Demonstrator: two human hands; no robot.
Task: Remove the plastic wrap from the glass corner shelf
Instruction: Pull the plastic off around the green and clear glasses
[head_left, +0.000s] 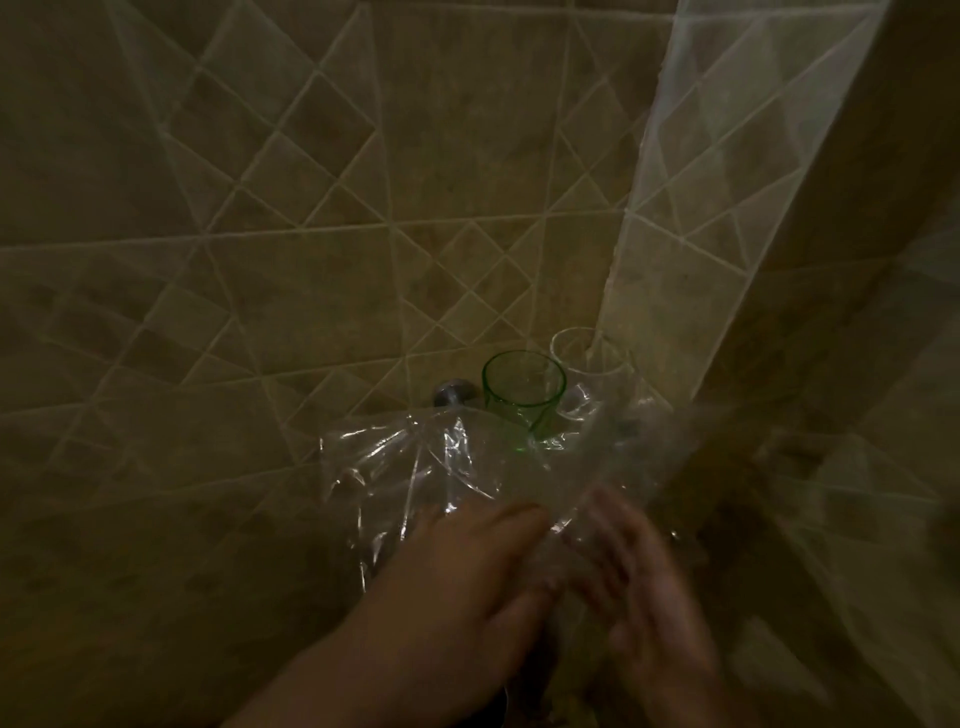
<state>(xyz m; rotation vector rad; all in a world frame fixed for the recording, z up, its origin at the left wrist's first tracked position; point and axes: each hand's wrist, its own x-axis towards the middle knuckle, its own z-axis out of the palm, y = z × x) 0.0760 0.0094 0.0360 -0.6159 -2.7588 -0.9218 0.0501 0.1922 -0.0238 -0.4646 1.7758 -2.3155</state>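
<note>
Crumpled clear plastic wrap (405, 467) covers the glass corner shelf (587, 441) in a dim tiled corner. The shelf itself is barely visible under the film. A band of wrap stretches from the shelf's right side down to my hands. My left hand (457, 582) reaches in from below, its fingertips closed on the wrap's near edge. My right hand (639, 582) is blurred, fingers spread, right beside the left and partly veiled by the film; I cannot see it gripping anything.
A green drinking glass (522, 397) and a clear glass (587, 364) stand at the back of the shelf in the corner. A round metal bracket (453, 397) fixes the shelf to the left wall. Tiled walls close in behind and right.
</note>
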